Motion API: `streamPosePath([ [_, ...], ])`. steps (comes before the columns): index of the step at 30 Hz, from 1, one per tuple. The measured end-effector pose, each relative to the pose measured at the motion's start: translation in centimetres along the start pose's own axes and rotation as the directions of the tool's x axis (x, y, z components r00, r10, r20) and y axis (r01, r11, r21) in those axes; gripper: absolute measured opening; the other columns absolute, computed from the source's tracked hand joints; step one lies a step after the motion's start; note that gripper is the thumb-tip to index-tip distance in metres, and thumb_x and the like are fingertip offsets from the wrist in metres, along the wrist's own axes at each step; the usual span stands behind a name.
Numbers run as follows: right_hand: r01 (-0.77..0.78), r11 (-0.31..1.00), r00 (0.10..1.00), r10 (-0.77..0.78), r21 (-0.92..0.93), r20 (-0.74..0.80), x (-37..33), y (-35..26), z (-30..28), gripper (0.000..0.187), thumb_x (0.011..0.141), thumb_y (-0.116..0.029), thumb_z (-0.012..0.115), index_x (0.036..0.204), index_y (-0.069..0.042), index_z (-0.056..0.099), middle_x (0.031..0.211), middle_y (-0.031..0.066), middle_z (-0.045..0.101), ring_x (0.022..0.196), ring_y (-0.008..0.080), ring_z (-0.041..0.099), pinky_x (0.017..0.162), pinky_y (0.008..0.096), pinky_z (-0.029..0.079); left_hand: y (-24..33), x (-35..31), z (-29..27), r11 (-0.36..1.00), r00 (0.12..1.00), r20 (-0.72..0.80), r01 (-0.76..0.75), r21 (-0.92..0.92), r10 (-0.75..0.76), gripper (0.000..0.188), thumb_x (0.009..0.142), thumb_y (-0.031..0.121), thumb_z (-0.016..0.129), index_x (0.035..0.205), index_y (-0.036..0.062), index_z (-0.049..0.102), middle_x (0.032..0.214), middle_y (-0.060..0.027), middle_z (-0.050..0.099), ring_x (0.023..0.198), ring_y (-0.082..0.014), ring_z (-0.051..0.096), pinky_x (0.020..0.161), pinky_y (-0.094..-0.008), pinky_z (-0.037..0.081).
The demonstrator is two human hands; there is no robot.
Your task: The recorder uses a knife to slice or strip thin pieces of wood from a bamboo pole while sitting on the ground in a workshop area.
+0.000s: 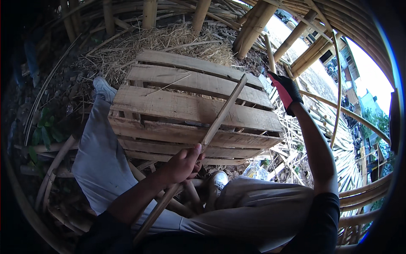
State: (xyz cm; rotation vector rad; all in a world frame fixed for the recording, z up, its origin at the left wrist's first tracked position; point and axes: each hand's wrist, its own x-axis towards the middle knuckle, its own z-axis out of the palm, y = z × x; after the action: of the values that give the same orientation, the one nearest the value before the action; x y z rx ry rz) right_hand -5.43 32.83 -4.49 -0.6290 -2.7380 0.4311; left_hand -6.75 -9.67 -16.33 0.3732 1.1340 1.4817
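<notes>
A long, flat bamboo strip (pixel 225 109) slants from my lap across a wooden slatted crate (pixel 169 101), its far end over the crate top. My bare left hand (pixel 185 164) is closed around the strip at the crate's near edge. Out past the crate's right side, my right hand (pixel 285 91) wears a red and black glove and is apart from the strip. Its fingers look stretched out toward the far left, with nothing plainly visible in them. Thin slivers (pixel 169 82) lie on the crate's top slats.
Straw and shavings (pixel 177 42) heap behind the crate. Thick bamboo posts (pixel 256 27) stand at the far side. Many split bamboo strips (pixel 334 135) lie on the right. Bamboo rails (pixel 368 192) run at lower right. My shoes (pixel 219 180) flank the crate's near and left sides.
</notes>
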Motion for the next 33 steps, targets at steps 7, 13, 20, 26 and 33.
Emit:
streamPosePath([
  [7,0.385,0.869,0.917,-0.322,-0.312,0.234,-5.3,-16.7,1.8,0.045,0.095,-0.054,0.047,0.108,-0.015,0.065,0.093,0.0097,0.069,0.089,0.03,0.067,0.082,0.0403,0.052,0.2,-0.4,-0.1,0.999,0.998,-0.052,0.023,0.035,-0.021,0.044,0.103,0.053,0.028,0.091,0.0131,0.043,0.061,0.0081,0.03,0.044,-0.0019,0.024,0.039,-0.0201,0.022],
  [13,0.723,0.643,0.679,-0.593,-0.252,0.432,-2.1,-20.2,5.1,0.039,0.095,-0.05,0.05,0.116,-0.021,0.065,0.106,0.0069,0.069,0.098,0.0266,0.066,0.086,0.0379,0.053,0.1,0.0,-0.1,0.997,1.0,-0.017,0.007,0.078,-0.006,0.044,0.103,0.053,0.027,0.092,0.0137,0.043,0.063,0.0077,0.032,0.045,-0.0016,0.026,0.039,-0.0188,0.024],
  [20,0.677,0.612,0.728,-0.476,-0.408,0.493,-0.5,-23.7,8.0,0.033,0.097,-0.043,0.048,0.108,-0.019,0.066,0.103,0.0045,0.07,0.097,0.0268,0.067,0.083,0.0383,0.053,-0.6,0.4,-0.6,1.0,1.0,0.019,0.003,0.012,-0.003,0.046,0.103,0.054,0.028,0.093,0.0122,0.043,0.062,0.0079,0.032,0.044,-0.0014,0.027,0.039,-0.0195,0.025],
  [26,0.386,0.89,0.921,-0.355,-0.242,0.16,1.6,-22.7,8.8,0.037,0.096,-0.047,0.048,0.111,-0.019,0.067,0.104,0.0117,0.069,0.099,0.0336,0.065,0.086,0.0419,0.05,-0.5,0.4,-0.7,0.998,1.0,0.01,-0.013,0.065,0.013,0.048,0.102,0.056,0.027,0.092,0.0119,0.043,0.061,0.0089,0.031,0.044,-0.0018,0.028,0.039,-0.02,0.026],
  [33,0.38,0.851,0.924,-0.327,-0.363,0.199,3.0,-19.7,10.7,0.033,0.096,-0.042,0.05,0.107,-0.016,0.067,0.1,0.0098,0.07,0.094,0.0301,0.067,0.079,0.0385,0.053,-0.5,0.2,-0.7,0.998,1.0,0.013,0.008,0.065,-0.009,0.048,0.102,0.056,0.026,0.092,0.0123,0.043,0.06,0.0093,0.03,0.043,-0.0018,0.027,0.038,-0.0201,0.027],
])
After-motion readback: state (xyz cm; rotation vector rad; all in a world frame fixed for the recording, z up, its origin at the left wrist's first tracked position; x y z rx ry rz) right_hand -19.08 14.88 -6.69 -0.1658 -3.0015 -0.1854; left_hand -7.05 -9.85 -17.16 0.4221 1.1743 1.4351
